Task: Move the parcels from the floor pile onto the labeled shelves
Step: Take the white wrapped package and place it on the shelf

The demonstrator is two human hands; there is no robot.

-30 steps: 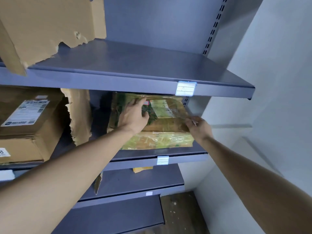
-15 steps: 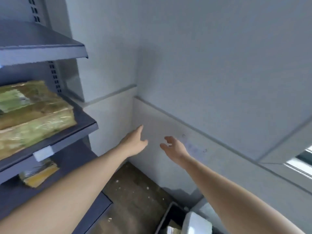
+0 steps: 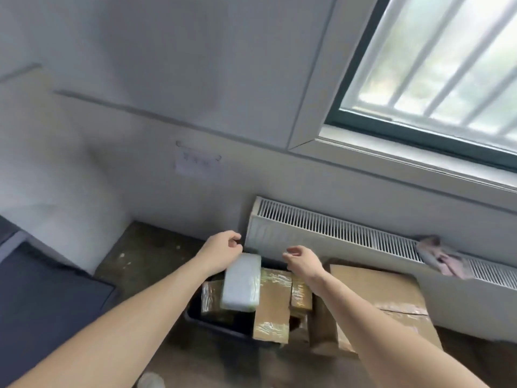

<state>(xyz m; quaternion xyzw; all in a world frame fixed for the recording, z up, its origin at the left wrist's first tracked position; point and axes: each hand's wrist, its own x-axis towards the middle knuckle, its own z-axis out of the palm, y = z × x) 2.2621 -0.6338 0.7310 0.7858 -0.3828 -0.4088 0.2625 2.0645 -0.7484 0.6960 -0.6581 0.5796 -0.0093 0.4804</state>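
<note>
Both arms reach forward over the floor pile, neither touching a parcel. Left hand (image 3: 222,252) hangs with fingers loosely curled, holding nothing, just above the top edge of the white parcel (image 3: 241,282). Right hand (image 3: 303,260) sits at 3 o'clock from the left, well apart from it, fingers also loosely curled and empty.

White parcel lies tilted on top of the pile, resting on taped brown parcels (image 3: 275,301) that stand in a dark bin (image 3: 212,323) on the floor. Large flat cardboard box (image 3: 391,292) at 3 o'clock of the bin, touching the pile, right forearm crossing over it.

Radiator (image 3: 349,233) runs along the wall at 12 to 2 o'clock of the pile, pinkish cloth (image 3: 439,257) draped on its top. Barred window (image 3: 436,65) above it. Dark shelf edge (image 3: 42,298) at 9 o'clock.
</note>
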